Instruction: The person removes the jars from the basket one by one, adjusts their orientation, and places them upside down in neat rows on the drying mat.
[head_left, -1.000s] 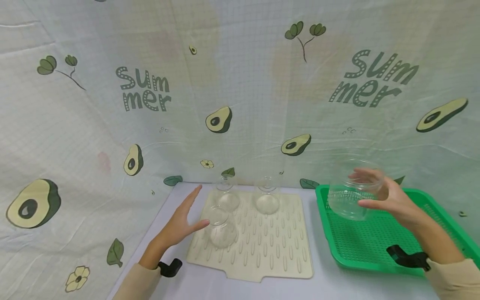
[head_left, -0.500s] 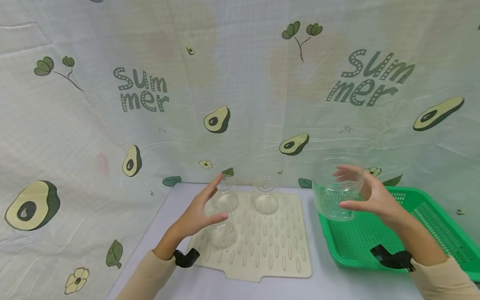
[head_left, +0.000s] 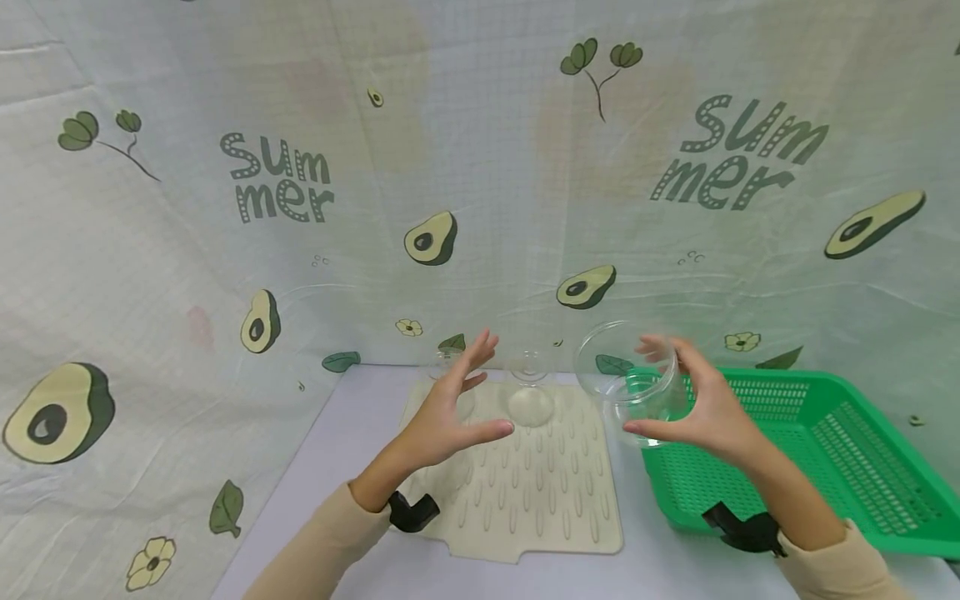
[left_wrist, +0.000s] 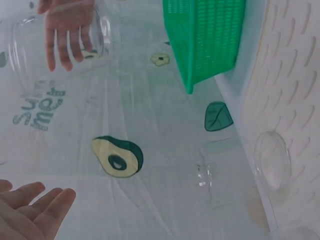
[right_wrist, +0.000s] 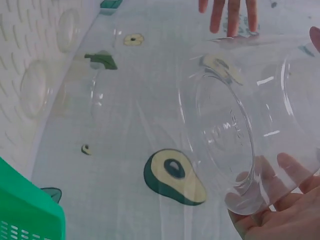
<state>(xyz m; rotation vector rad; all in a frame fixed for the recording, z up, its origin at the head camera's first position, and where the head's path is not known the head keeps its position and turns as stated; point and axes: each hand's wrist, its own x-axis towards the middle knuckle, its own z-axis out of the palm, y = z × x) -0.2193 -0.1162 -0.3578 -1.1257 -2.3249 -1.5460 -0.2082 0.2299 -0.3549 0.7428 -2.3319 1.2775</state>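
Note:
My right hand (head_left: 705,408) holds a clear round jar (head_left: 622,371) in the air, over the gap between the beige ridged mat (head_left: 540,521) and the green basket (head_left: 806,425). The jar is tilted. In the right wrist view, fingers of my right hand (right_wrist: 285,215) lie against its side, and raised marks show on its round end (right_wrist: 230,130). My left hand (head_left: 450,417) is held above the mat with fingers and thumb spread, apart from the jar. Another clear jar (head_left: 531,406) stands at the back of the mat. Clear jars on the mat's left side are partly hidden behind my left hand.
The green perforated basket stands on the white table (head_left: 330,442) at the right. Behind the table hangs a pale cloth (head_left: 487,167) printed with avocados and lettering. Black wrist mounts (head_left: 412,510) sit on both wrists.
My right hand has carried the jar left from over the basket, and the jar has tipped over more. My left hand has moved right across the mat, fingers still spread.

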